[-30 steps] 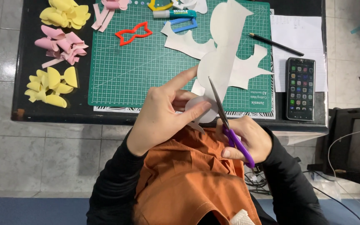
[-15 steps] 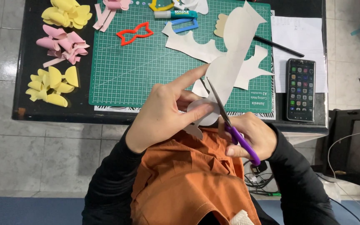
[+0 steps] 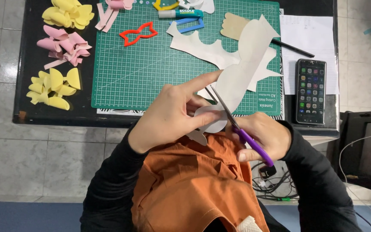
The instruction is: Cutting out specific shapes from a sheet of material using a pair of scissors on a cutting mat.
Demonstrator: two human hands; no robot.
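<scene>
- Right now my left hand (image 3: pixel 168 114) is pinching the white paper cutout (image 3: pixel 237 77), held just over the near edge of the green cutting mat (image 3: pixel 151 64).
- My right hand (image 3: pixel 263 137) is gripping the purple-handled scissors (image 3: pixel 237 124), whose blades are biting into the cutout.
- Phone (image 3: pixel 310 91) is lying just right of the mat.

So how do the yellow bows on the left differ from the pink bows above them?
The yellow bows are yellow with plump rounded loops; the pink bows are pink with longer, pointed tails trailing out. The yellow bows lie nearer the table's front edge, the pink bows further back. Both sit on the black table left of the green cutting mat, away from both hands.
</scene>
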